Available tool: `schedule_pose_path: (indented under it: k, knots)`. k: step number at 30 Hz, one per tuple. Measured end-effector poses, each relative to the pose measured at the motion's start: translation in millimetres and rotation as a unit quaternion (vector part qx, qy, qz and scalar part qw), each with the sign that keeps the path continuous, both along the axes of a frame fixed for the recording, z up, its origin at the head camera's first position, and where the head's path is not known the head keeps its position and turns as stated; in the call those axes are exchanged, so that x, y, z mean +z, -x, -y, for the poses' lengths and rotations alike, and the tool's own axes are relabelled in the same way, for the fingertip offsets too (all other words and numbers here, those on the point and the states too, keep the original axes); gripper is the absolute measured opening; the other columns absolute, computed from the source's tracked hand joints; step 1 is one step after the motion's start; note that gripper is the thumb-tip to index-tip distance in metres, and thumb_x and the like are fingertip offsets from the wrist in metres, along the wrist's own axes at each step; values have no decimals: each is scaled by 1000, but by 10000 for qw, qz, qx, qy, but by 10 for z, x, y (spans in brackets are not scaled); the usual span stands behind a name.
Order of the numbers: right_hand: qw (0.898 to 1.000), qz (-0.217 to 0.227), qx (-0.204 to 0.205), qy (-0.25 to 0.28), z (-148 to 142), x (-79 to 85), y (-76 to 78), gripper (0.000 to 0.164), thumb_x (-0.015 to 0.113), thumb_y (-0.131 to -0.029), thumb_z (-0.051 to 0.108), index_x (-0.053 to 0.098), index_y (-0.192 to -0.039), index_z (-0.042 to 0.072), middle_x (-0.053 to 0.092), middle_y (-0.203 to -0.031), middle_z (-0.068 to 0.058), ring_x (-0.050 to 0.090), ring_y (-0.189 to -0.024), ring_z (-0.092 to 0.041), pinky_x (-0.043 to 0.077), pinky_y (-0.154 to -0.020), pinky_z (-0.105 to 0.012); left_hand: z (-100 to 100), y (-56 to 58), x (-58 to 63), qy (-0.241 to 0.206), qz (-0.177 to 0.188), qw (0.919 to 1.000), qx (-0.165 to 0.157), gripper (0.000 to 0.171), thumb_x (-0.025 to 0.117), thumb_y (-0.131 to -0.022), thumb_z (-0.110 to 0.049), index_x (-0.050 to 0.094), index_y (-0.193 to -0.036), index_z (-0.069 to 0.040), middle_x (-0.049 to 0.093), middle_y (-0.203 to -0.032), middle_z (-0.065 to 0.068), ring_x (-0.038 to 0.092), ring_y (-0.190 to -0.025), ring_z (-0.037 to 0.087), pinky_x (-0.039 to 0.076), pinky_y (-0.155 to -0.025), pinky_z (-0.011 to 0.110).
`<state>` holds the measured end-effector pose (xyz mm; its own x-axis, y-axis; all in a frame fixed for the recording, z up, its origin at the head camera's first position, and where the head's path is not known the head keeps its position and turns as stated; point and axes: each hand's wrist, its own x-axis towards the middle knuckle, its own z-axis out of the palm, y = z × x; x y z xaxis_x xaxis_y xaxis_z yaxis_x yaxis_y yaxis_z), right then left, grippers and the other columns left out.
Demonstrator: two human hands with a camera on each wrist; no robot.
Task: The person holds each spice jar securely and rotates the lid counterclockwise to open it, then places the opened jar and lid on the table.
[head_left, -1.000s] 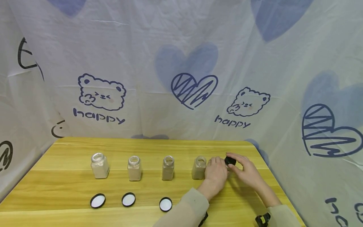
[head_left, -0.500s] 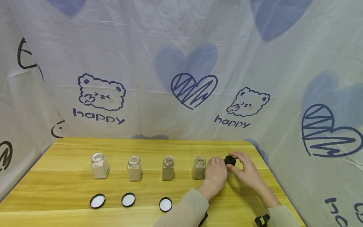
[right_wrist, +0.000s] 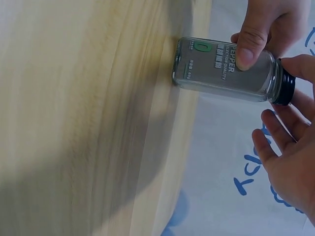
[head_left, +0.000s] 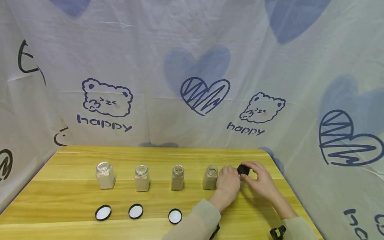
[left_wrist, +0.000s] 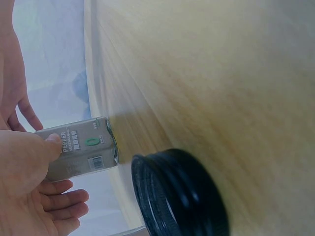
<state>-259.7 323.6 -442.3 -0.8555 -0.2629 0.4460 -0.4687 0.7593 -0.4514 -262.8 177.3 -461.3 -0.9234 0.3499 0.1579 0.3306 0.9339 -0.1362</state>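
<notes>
My left hand [head_left: 228,182] grips a square glass jar [right_wrist: 221,81] labelled pepper, filled with grey-brown powder; its thumb lies over the label. The jar stands upright at the right end of a row, mostly hidden behind this hand in the head view. A black lid [head_left: 243,169] is on the jar's mouth. My right hand [head_left: 261,180] pinches that lid between thumb and fingers. In the right wrist view the lid's rim sits around the jar's neck, and the lower fingers are spread beside it.
Lidless jars of powder stand in line to the left: one jar [head_left: 210,180] beside my left hand, then others [head_left: 177,180], [head_left: 142,180], [head_left: 106,176]. Upturned black lids [head_left: 103,212], [head_left: 136,211], [head_left: 175,216] lie in front on the wooden table [head_left: 75,196]. A printed curtain [head_left: 156,66] hangs behind.
The black lid has turned and changed its tilt slightly under my right fingers, which have shifted round it. My left hand and the other jars have stayed in place.
</notes>
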Motion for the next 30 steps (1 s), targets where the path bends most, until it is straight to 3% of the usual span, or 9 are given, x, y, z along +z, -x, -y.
schedule_pose_path:
  k: [7,16,30]
  knots:
    - [9998,172,137,-14,0,5,-6,42,69,-87,14,60,-128,12,56,-130,-12,48,-118,-36,41,-95,-58,4,1,2,-8,26,10000,31,57,37,-94,-57,48,-130,-14,49,-108,0,46,-100,14,42,-96,24]
    - [9994,295,114,170,23,0,7,41,68,-89,26,60,-127,14,56,-131,-8,49,-118,-31,49,-87,-51,-7,5,-1,-53,27,10000,12,58,42,-93,-57,47,-131,-13,50,-110,1,46,-101,14,42,-97,25]
    - [9992,311,236,12,33,36,32,38,69,-88,20,61,-125,15,59,-126,-3,53,-112,-25,49,-86,-45,-3,-3,11,-32,110,9999,8,57,40,-94,-56,47,-131,-13,49,-109,1,46,-100,14,42,-96,25]
